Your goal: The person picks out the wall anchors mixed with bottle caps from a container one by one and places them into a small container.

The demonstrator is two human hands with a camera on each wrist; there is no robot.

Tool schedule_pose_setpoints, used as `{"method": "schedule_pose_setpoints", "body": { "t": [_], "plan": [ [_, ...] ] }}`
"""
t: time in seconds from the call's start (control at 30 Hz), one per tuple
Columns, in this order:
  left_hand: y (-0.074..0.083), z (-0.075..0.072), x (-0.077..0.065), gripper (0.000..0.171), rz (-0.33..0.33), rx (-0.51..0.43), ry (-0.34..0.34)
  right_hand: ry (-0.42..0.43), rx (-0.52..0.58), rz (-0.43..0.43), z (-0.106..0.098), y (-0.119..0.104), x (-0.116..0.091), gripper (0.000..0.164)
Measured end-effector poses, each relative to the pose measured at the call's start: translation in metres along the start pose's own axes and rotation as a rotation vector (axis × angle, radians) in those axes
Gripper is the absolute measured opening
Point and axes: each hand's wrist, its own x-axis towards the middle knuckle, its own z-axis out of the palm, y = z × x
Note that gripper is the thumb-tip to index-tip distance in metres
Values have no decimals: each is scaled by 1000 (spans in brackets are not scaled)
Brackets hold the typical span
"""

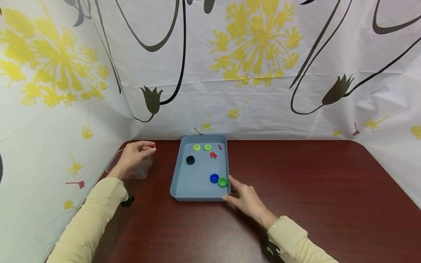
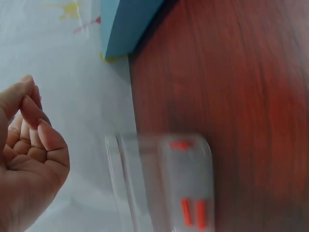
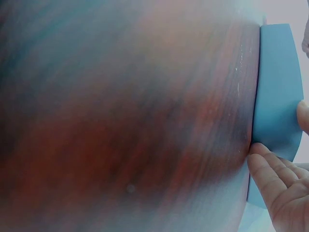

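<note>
My left hand [image 1: 134, 155] is above a clear plastic container [image 1: 142, 171] and pinches a small red stick [image 1: 154, 146] between thumb and fingertips. In the left wrist view, red sticks [image 2: 201, 214] lie inside the container below the hand. My right hand [image 1: 246, 200] rests at the near right corner of a blue-grey tray [image 1: 194, 190], fingers along its side and thumb at the front. The tray holds a black cap [image 1: 190, 160], a blue cap [image 1: 214, 178], a green cap [image 1: 222, 182], two yellow-green caps [image 1: 196, 147] and several red sticks [image 1: 213, 155].
The dark red wooden table [image 1: 296, 175] extends right of the tray and in front of it. A white patterned cloth [image 1: 197, 73] hangs behind the table and along its left side. The clear container stands near the table's left edge.
</note>
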Motion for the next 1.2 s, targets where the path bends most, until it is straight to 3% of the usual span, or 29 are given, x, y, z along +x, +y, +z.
{"method": "schedule_pose_setpoints", "body": {
  "t": [0.4,0.8,1.0,1.1,1.2],
  "plan": [
    [-27,-18,-10,34,-54,145,47,21,-11,41,2,0,1,71],
    [-36,-18,-12,33,-100,191,-18,16,-18,27,2,-1,0,70],
    [-26,-14,-10,35,-54,246,23,20,-3,40,2,-1,1,71],
    [-12,-5,-5,34,2,258,45,26,-3,48,2,-1,0,72],
    [8,9,2,32,30,226,21,24,5,54,2,-1,0,72]
  ]
}}
